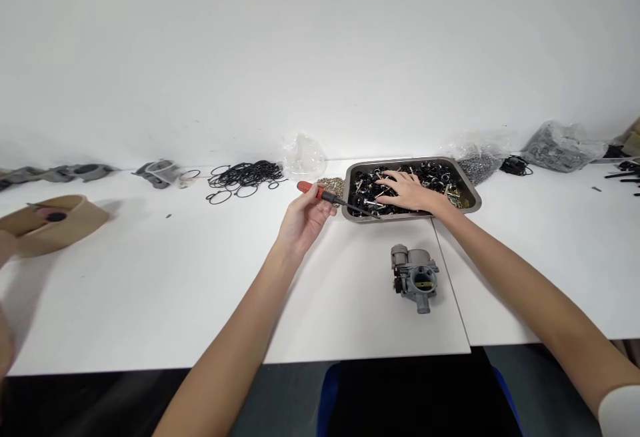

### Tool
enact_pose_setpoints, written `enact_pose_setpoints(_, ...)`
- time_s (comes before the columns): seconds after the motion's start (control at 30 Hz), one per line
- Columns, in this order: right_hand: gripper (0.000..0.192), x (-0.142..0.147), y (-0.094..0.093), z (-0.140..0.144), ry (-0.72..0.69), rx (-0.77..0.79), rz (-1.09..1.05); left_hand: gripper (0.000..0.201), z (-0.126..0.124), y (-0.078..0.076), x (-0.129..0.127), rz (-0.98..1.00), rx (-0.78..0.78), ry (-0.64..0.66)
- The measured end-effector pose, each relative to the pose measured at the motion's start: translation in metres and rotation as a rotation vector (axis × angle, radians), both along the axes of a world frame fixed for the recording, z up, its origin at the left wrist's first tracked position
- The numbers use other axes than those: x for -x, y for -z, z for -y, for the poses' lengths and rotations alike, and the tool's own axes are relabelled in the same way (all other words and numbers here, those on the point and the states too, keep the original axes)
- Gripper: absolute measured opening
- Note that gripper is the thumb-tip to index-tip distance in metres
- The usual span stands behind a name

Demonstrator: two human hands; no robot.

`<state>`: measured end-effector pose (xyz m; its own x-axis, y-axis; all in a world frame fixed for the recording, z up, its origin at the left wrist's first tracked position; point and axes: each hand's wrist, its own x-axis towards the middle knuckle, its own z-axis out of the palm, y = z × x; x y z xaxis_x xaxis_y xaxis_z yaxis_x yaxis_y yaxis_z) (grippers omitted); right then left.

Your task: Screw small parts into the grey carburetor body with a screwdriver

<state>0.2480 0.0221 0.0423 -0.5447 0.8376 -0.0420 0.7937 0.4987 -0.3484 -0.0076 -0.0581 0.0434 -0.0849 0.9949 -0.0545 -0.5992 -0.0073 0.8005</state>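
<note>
My left hand (306, 216) grips a screwdriver (334, 198) with an orange-red handle, its dark shaft pointing right over the near rim of a metal tray (474, 194). My right hand (407, 190) reaches into that tray, fingers spread among several small black and metal parts; whether it holds one is hidden. A grey metal carburetor (416, 277) stands on the white table (150, 290) in front of the tray, apart from both hands.
Black rubber rings (245, 176) lie at the back, with clear plastic bags (303, 156) and bags of dark parts (565, 146) along the wall. Grey castings (60, 173) sit far left. Another person's hand holds a tan band (50, 222) at the left edge.
</note>
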Motion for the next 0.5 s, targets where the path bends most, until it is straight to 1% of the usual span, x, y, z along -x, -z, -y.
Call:
enact_pose_setpoints(0.1,0.076,0.002,-0.001,0.001,0.011,0.011,0.013,0.017,0.001,0.000,-0.002,0.003,0.011,-0.003)
enact_pose_setpoints(0.2,0.076,0.005,-0.001,0.002,0.035,0.044,0.015,0.019,0.003,-0.004,-0.005,0.010,0.037,-0.013)
enact_pose_setpoints(0.3,0.071,0.006,0.000,0.002,0.052,0.053,0.011,0.026,0.005,-0.009,-0.007,0.021,0.067,-0.018)
enact_pose_setpoints(0.4,0.063,0.005,0.001,0.001,0.044,0.005,0.005,0.029,0.005,-0.011,-0.008,0.030,0.081,-0.027)
enact_pose_setpoints(0.5,0.059,0.005,0.002,-0.002,0.054,-0.031,0.004,0.029,0.006,-0.012,-0.008,0.036,0.078,-0.028)
